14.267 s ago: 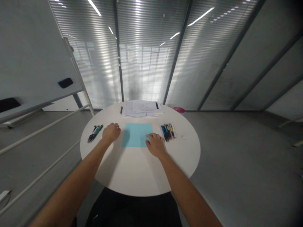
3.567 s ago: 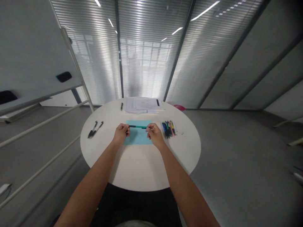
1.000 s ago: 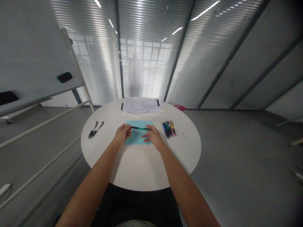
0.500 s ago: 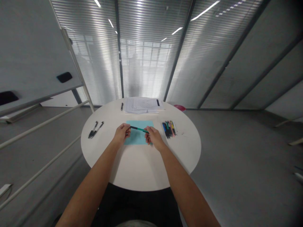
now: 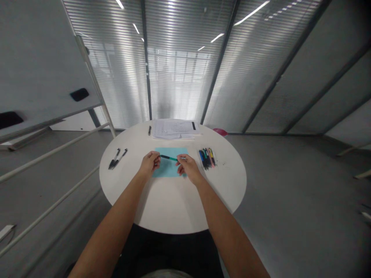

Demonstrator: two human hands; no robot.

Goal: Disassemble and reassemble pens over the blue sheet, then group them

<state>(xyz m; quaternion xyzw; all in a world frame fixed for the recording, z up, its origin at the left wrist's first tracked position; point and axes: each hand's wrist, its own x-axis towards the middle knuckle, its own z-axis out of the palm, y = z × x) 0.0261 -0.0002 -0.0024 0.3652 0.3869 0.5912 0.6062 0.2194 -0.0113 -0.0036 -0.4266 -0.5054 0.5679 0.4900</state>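
Note:
Between my two hands a green and black pen (image 5: 169, 158) is held roughly level above a light blue sheet (image 5: 168, 170). My left hand (image 5: 150, 162) pinches the pen's black end. At the green end, my right hand (image 5: 187, 164) has thumb and forefinger closed on it, with the other fingers curled below. The pen's right tip is partly hidden by those fingers. Just right of the sheet lies a row of several pens (image 5: 207, 158) in blue, black, pink and yellow.
On the left of the round white table (image 5: 171, 208) lie two pens (image 5: 118, 159). A stack of printed papers (image 5: 175, 129) sits at the far edge, with a dark pen (image 5: 150, 130) beside it. Small dark bits lie right of the pen row. A whiteboard stand (image 5: 98, 88) is at left.
My right hand's fingers have shifted slightly at the pen's green end, and its lower fingers have loosened a little. The left hand and the pen stay nearly in place.

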